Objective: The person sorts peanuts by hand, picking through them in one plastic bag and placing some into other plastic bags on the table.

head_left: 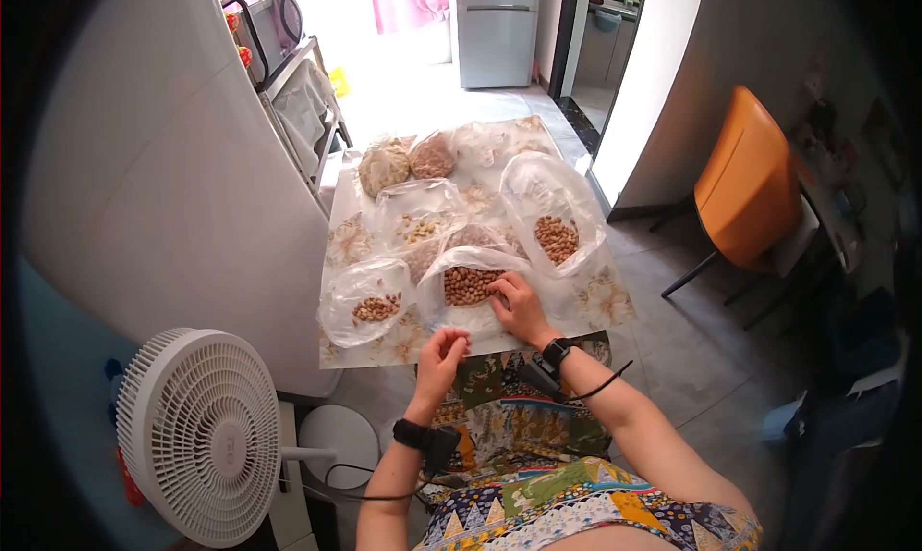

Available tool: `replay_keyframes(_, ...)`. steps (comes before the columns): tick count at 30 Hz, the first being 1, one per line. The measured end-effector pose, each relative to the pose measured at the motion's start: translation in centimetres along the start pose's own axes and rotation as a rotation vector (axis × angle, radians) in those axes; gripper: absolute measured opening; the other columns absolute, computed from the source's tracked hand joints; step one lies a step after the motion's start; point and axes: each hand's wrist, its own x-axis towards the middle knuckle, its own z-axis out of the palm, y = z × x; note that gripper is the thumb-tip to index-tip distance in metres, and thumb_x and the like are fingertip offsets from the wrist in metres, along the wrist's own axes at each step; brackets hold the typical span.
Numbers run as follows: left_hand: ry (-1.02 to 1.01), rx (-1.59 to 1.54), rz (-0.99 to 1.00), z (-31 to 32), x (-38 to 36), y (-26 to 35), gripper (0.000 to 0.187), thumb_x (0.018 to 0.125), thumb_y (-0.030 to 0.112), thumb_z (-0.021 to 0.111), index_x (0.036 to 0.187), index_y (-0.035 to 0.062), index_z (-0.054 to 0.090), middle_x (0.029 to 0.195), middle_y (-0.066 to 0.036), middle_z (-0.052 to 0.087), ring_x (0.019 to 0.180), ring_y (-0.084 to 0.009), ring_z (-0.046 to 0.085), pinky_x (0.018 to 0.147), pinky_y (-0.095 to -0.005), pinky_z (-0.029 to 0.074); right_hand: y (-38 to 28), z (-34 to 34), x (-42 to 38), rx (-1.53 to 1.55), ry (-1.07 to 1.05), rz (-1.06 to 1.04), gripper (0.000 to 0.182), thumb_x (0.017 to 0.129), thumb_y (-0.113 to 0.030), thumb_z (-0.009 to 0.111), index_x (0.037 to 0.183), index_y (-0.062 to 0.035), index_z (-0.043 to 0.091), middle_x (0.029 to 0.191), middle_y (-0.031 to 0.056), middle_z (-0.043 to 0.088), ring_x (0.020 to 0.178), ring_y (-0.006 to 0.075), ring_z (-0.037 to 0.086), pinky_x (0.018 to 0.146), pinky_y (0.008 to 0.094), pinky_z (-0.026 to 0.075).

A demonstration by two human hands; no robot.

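Reddish-brown peanuts (469, 286) fill the mouth of a clear plastic bag (434, 301) at the table's near side. My right hand (520, 309) reaches over the bag's right edge, its bent fingertips touching the peanuts; whatever is between them is hidden. Just in front of the bag, my left hand (443, 362) is raised at the table's edge with fingers curled together, and I cannot make out what they hold. Left of it, another clear bag (338, 299) holds a smaller heap of peanuts (376, 308). A third bag (526, 181) at the right contains more peanuts (556, 239).
Pale yellowish pieces (420, 229) lie in a middle bag. Two full bags, one of pale contents (384, 165) and one reddish (432, 157), stand at the back of the flowered table (605, 303). A white fan (206, 436) stands at left, an orange chair (747, 181) at right.
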Motion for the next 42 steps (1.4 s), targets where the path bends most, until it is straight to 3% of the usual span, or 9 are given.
replay_keyframes(4,0.173,0.407,0.214,0.2,2.8,2.0,0.01,0.097,0.01,0.066,0.102,0.0026,0.072,0.088,-0.006,0.074,0.072,-0.0127,0.066,0.066,-0.0271,0.052,-0.4,-0.2,-0.1,-0.038,-0.006,-0.065,0.012,0.084,-0.004,0.07,0.096,-0.0019,0.067,0.101,0.0135,0.063,0.097,0.0339,0.064,0.082,0.0424,0.053)
replay_keyframes(10,0.219,0.475,0.339,1.4,5.1,1.9,0.009,0.094,0.009,0.068,0.1,0.0028,0.072,0.085,-0.009,0.072,0.068,-0.0169,0.066,0.064,-0.0284,0.052,-1.0,-0.5,0.2,-0.093,0.006,-0.131,0.013,0.083,-0.006,0.071,0.094,-0.0016,0.068,0.101,0.0139,0.062,0.097,0.0337,0.063,0.083,0.0425,0.053)
replay_keyframes(13,0.237,0.504,0.345,1.1,6.0,0.3,0.009,0.094,0.01,0.069,0.097,0.0025,0.071,0.081,-0.008,0.071,0.068,-0.0155,0.066,0.063,-0.0281,0.052,-1.0,-0.5,0.2,-0.1,-0.011,-0.129,0.012,0.083,-0.006,0.071,0.094,-0.0016,0.067,0.101,0.014,0.062,0.097,0.0338,0.063,0.083,0.0428,0.053)
replay_keyframes(16,0.313,0.386,0.288,1.1,6.2,-0.7,0.009,0.094,0.011,0.071,0.097,0.0026,0.071,0.074,-0.002,0.069,0.065,-0.0079,0.062,0.062,-0.0255,0.05,-1.1,-0.6,0.2,-0.09,-0.023,-0.133,0.012,0.083,-0.007,0.072,0.093,-0.0017,0.067,0.101,0.0137,0.061,0.097,0.0334,0.063,0.084,0.0427,0.053)
replay_keyframes(19,0.332,0.405,0.317,1.3,6.0,-0.8,0.01,0.094,0.012,0.072,0.095,0.0026,0.071,0.073,-0.001,0.068,0.063,-0.0077,0.061,0.061,-0.0253,0.05,-1.1,-0.4,0.2,-0.093,-0.004,-0.101,0.013,0.083,-0.009,0.073,0.093,-0.0024,0.067,0.101,0.0132,0.061,0.097,0.0328,0.063,0.084,0.0423,0.053)
replay_keyframes(37,0.278,0.834,0.619,2.1,5.5,-0.5,0.006,0.086,0.011,0.076,0.091,0.0082,0.076,0.09,-0.005,0.067,0.065,-0.021,0.064,0.062,-0.0339,0.052,-1.0,-0.4,0.1,-0.08,-0.042,-0.147,0.016,0.079,-0.007,0.073,0.093,-0.0045,0.066,0.103,0.0132,0.06,0.099,0.0332,0.062,0.084,0.0417,0.053)
replay_keyframes(42,0.218,0.82,0.602,2.3,4.9,0.4,0.005,0.085,0.013,0.077,0.087,0.0095,0.074,0.089,-0.004,0.067,0.068,-0.0224,0.065,0.062,-0.0351,0.052,-1.0,-0.5,0.1,-0.066,-0.023,-0.128,0.016,0.081,-0.007,0.072,0.095,-0.0032,0.066,0.103,0.0135,0.06,0.099,0.0336,0.062,0.084,0.0422,0.053)
